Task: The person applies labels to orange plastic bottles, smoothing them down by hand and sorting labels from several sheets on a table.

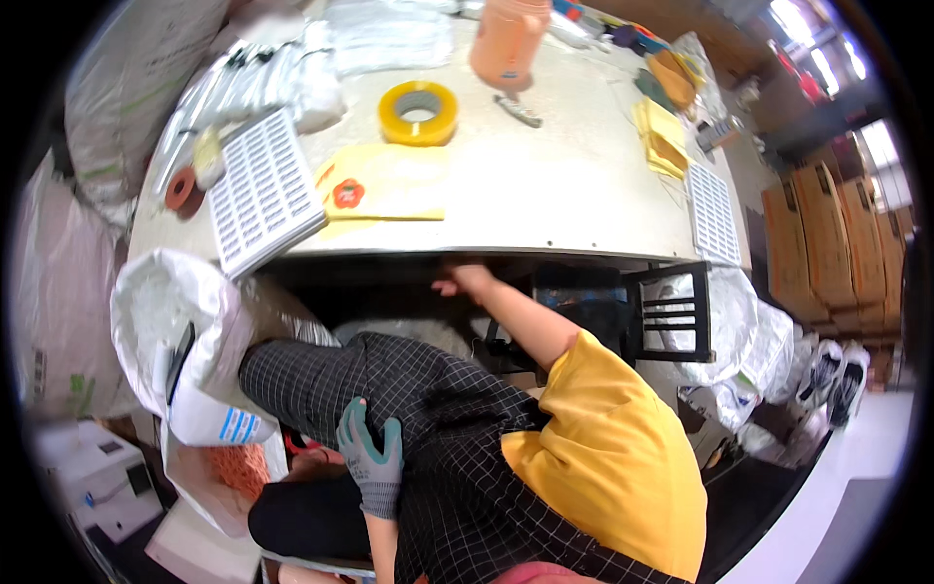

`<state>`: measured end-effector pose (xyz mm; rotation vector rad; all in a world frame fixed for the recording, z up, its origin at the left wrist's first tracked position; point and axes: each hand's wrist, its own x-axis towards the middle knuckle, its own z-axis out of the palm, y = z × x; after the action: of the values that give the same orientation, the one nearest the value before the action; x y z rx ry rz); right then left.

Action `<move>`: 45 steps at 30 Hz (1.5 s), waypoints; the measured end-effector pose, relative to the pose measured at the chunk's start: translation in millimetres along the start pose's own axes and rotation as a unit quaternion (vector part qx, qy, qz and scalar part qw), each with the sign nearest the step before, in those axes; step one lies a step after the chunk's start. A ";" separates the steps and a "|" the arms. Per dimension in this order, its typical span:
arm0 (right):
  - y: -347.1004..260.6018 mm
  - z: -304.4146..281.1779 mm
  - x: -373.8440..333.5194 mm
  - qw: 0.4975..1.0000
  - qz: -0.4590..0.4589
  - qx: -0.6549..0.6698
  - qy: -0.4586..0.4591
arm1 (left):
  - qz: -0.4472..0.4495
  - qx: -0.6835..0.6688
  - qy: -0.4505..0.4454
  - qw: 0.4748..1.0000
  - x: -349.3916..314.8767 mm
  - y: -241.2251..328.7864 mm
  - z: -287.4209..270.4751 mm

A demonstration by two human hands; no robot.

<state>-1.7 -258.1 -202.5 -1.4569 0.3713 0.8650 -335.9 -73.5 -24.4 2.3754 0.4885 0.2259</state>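
Note:
My left hand [371,456] wears a grey-and-teal glove. It rests on the checked dark apron over my lap, fingers spread, holding nothing. My bare right hand [473,281] is at the table's front edge, partly in the shadow below it. Its fingers are partly hidden and blurred, so what they touch cannot be made out. On the table [545,195], just beyond that hand, lies a folded yellow cloth [399,185] with a red flower on it. Behind the cloth is a roll of yellow tape [417,112]. A stack of white label sheets [265,190] lies left of the cloth.
A peach-coloured jug [508,44] and a small cutter [518,111] are farther back. Yellow cloths [661,139] and another label sheet [713,212] lie at the right. A white sack [146,292] stands left of my legs, a dark chair [676,311] right. Cardboard boxes [822,238] are stacked beyond.

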 end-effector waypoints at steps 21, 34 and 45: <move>-107.6 -510.4 -228.2 0.567 0.042 0.103 0.816 | -0.012 0.089 -0.028 0.996 -4.7 37.2 14.5; -110.8 -640.8 -226.7 0.792 0.080 -0.317 0.516 | -0.025 0.169 -0.028 0.985 -15.4 92.6 34.3; -126.4 -638.7 -245.9 0.802 0.106 -0.323 0.492 | 0.002 0.171 -0.032 0.985 -16.0 94.8 43.9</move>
<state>101.4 -922.4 -22.4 -2.5060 1.1062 0.3111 -310.9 -171.7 5.4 2.7087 0.5279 0.0690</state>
